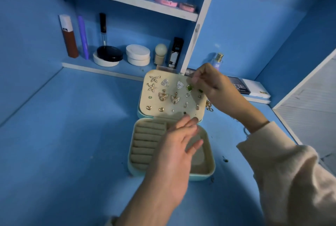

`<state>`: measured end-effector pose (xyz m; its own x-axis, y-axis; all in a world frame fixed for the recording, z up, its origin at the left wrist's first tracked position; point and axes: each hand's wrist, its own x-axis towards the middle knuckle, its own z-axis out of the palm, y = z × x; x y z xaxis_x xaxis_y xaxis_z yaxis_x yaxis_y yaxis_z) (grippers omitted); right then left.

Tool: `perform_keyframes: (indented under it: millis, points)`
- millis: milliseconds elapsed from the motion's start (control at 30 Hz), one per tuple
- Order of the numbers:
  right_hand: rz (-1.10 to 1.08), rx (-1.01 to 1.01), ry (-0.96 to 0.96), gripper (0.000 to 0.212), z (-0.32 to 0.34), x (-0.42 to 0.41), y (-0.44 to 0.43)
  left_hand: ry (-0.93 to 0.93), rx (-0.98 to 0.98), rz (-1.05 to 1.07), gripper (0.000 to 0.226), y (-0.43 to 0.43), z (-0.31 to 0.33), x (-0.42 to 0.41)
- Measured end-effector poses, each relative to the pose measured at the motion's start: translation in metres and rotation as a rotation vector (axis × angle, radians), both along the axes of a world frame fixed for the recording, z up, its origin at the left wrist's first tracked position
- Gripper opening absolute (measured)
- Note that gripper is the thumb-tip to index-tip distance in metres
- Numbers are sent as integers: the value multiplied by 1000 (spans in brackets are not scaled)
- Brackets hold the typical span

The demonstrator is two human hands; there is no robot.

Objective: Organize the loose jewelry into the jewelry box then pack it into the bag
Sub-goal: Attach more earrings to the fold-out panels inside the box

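An open mint-green jewelry box (203, 176) lies on the blue table. Its beige earring panel (170, 106) stands up at the back, studded with several earrings: starfish, triangles, butterflies, hearts, green stones. Ring rolls (147, 140) fill the left side of the base. My left hand (178, 145) hovers over the base with fingers straight, fingertips touching the panel's lower edge. My right hand (216, 87) is at the panel's top right corner, its fingers pinched together by a green stone earring (189, 87); whatever they pinch is too small to see. Loose gold jewelry (209, 106) lies just right of the panel.
A green stud earring (225, 159) lies on the table right of the box. Cosmetics stand on the low shelf behind: a brown bottle (70, 36), compacts (109, 54), white jars (138, 54). A perfume bottle (218, 60) and a palette (238, 85) sit at the back right. No bag is in view.
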<state>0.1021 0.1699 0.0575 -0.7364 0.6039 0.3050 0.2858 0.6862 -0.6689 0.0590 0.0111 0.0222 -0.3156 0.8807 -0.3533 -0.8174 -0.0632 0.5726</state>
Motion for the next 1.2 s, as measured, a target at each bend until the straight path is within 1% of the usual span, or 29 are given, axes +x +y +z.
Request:
perform_keyframes:
  millis: [67, 100, 167, 200, 300, 367, 433, 533, 567, 667, 700, 800, 867, 967, 1100, 1133, 1200]
  points:
    - [12, 5, 6, 11, 2, 2, -3, -214, -12, 53, 35, 5, 1, 6]
    - [18, 9, 5, 11, 3, 3, -4, -280, -9, 83, 32, 7, 1, 7]
    - [27, 19, -6, 9, 3, 6, -6, -353, 3, 122, 25, 10, 0, 7]
    - [29, 28, -7, 10, 4, 8, -7, -374, 7, 131, 24, 13, 0, 6]
    - [50, 52, -4, 16, 7, 12, -12, -426, 14, 161, 32, 18, -2, 1]
    - [36, 72, -12, 16, 9, 15, -14, -437, 38, 156, 28, 20, -2, -2]
    - [27, 91, -17, 11, 9, 17, -17, -443, 51, 142, 21, 20, -2, -5]
    - [28, 91, -24, 10, 11, 24, -23, -421, 65, 131, 21, 19, -2, -6]
    - [31, 87, -28, 11, 12, 27, -26, -396, 70, 126, 27, 18, -2, -6]
    - [45, 80, -9, 8, 14, 38, -38, -317, 68, 102, 57, 15, -2, -6]
    - [47, 70, 0, 8, 14, 43, -42, -290, 65, 99, 64, 13, -2, -6]
    - [84, -2, 42, 17, 9, 56, -54, -212, 75, 88, 80, 8, 1, -3]
    - [120, -49, 46, 21, 8, 65, -63, -172, 71, 93, 83, 4, 2, 0]
    - [134, -165, 92, 24, 11, 76, -70, -187, 36, 136, 73, 2, -2, 3]
    - [9, -207, 176, 21, 18, 77, -58, -207, 59, 121, 40, 0, -10, 7]
    - [-12, -201, 173, 19, 19, 75, -52, -217, 69, 121, 37, -1, -11, 7]
    - [-29, -202, 109, 15, 17, 68, -39, -236, 91, 126, 35, -2, -15, 8]
